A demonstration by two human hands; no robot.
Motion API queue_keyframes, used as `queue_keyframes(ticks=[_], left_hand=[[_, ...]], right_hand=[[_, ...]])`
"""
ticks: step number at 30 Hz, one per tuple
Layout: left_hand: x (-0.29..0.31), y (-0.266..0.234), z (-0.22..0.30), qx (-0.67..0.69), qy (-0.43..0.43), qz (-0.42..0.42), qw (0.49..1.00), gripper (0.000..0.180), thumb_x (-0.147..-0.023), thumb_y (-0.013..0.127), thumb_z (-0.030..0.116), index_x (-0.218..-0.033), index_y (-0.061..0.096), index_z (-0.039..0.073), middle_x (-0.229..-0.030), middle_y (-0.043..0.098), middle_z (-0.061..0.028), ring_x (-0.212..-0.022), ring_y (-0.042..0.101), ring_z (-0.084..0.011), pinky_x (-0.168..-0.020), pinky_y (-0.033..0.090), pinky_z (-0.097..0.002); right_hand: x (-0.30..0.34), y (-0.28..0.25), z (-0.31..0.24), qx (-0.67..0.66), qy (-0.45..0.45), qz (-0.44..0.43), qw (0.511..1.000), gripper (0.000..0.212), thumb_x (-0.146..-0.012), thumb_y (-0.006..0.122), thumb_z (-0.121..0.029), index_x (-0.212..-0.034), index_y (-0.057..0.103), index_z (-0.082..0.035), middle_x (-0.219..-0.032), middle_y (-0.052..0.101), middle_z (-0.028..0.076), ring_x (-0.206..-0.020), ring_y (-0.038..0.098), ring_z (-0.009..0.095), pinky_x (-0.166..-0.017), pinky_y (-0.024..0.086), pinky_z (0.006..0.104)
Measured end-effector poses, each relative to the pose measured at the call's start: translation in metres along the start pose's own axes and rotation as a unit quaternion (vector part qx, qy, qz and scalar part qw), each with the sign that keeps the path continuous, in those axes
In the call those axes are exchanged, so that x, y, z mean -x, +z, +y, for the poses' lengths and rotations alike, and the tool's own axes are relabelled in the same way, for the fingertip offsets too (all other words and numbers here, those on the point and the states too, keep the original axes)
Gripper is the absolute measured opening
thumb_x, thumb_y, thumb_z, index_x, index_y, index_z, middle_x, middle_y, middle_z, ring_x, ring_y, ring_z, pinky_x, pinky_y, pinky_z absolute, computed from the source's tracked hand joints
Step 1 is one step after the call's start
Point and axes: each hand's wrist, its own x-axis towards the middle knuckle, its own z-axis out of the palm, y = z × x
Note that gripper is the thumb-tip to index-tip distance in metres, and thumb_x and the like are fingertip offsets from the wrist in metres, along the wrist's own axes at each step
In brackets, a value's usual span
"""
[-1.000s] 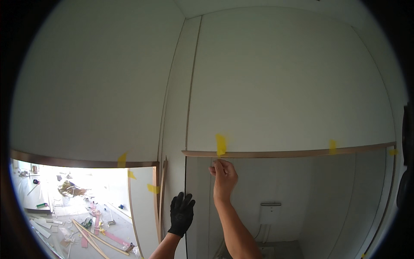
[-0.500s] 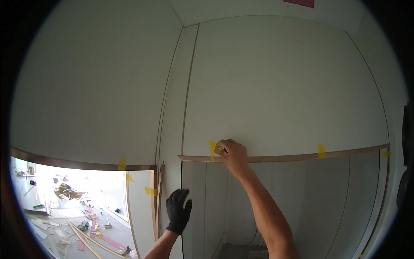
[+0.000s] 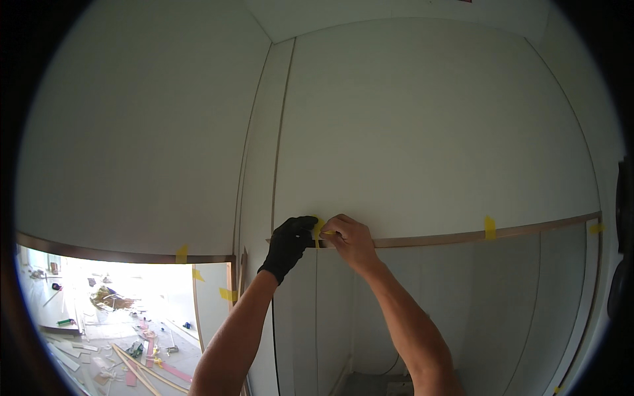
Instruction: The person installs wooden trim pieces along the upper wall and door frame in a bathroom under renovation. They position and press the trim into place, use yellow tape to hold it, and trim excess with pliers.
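A strip of yellow tape [image 3: 319, 228] sits on the brown trim strip [image 3: 429, 241] along the top edge of an opening, partly hidden by my hands. My bare right hand [image 3: 349, 239] pinches the tape between thumb and fingertips from its right side. From the left, my left hand [image 3: 288, 245], in a black glove, has its fingers curled in against the same piece of tape and the trim. Its fingertips meet the tape's left edge; the exact grip is partly hidden.
Another yellow tape piece [image 3: 490, 228] holds the trim farther right. A second brown-framed opening [image 3: 125, 256] on the left shows a bright room with timber strips [image 3: 135, 369] and scraps on its floor. Pale wall panels [image 3: 422, 125] rise above.
My left hand has moved up and right from below the trim to the tape. My right hand stays pinching the tape, and the view has shifted slightly.
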Motion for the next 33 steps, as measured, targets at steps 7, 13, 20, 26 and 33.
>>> queue_keyframes(ticks=[7,13,20,26,33], left_hand=[[0.002,0.001,0.016,0.181,-0.138,-0.001,0.974,0.023,-0.091,0.065,0.007,-0.114,0.069,0.009,-0.091,0.068,-0.0005,-0.08,0.064,-0.0128,-0.062,0.052,-0.0231],[-0.023,0.007,0.044,-0.362,-0.058,-0.021,0.93,0.037,-0.088,0.071,0.04,-0.079,0.068,0.004,-0.072,0.068,-0.0078,-0.072,0.067,-0.0241,-0.067,0.053,-0.0347],[-0.044,0.005,0.025,-0.454,0.021,-0.1,0.885,0.046,-0.084,0.068,0.05,-0.074,0.068,0.005,-0.065,0.066,-0.0096,-0.065,0.068,-0.0287,-0.065,0.055,-0.0392],[-0.035,-0.003,0.011,-0.192,-0.123,-0.114,0.967,0.04,-0.089,0.064,0.043,-0.077,0.067,0.005,-0.069,0.067,-0.0124,-0.069,0.069,-0.0275,-0.066,0.054,-0.0403],[-0.027,0.027,0.036,-0.432,-0.014,0.002,0.902,0.041,-0.095,0.059,0.043,-0.079,0.066,0.005,-0.077,0.069,-0.0145,-0.079,0.068,-0.0334,-0.07,0.054,-0.0436]], right_hand=[[0.01,0.005,0.014,0.057,-0.154,0.013,0.986,0.012,-0.083,0.071,-0.004,-0.092,0.065,-0.009,-0.095,0.067,0.003,-0.085,0.065,0.021,-0.071,0.056,0.0336],[0.023,0.022,0.008,0.207,-0.261,0.047,0.942,0.023,-0.074,0.07,-0.002,-0.094,0.064,-0.011,-0.1,0.062,0.002,-0.095,0.062,0.023,-0.078,0.057,0.034],[0.029,0.031,0.013,0.245,-0.278,0.047,0.928,0.016,-0.076,0.071,-0.008,-0.09,0.063,-0.01,-0.096,0.057,0.002,-0.093,0.059,0.02,-0.086,0.054,0.0354],[0.033,0.033,0.004,0.231,-0.266,0.083,0.932,0.015,-0.078,0.071,-0.009,-0.092,0.064,-0.009,-0.101,0.057,0.004,-0.095,0.058,0.022,-0.088,0.054,0.0364],[0.039,0.027,0.012,0.245,-0.238,0.0,0.94,0.018,-0.078,0.07,-0.008,-0.095,0.064,-0.007,-0.104,0.058,0.005,-0.099,0.057,0.022,-0.091,0.053,0.0364]])
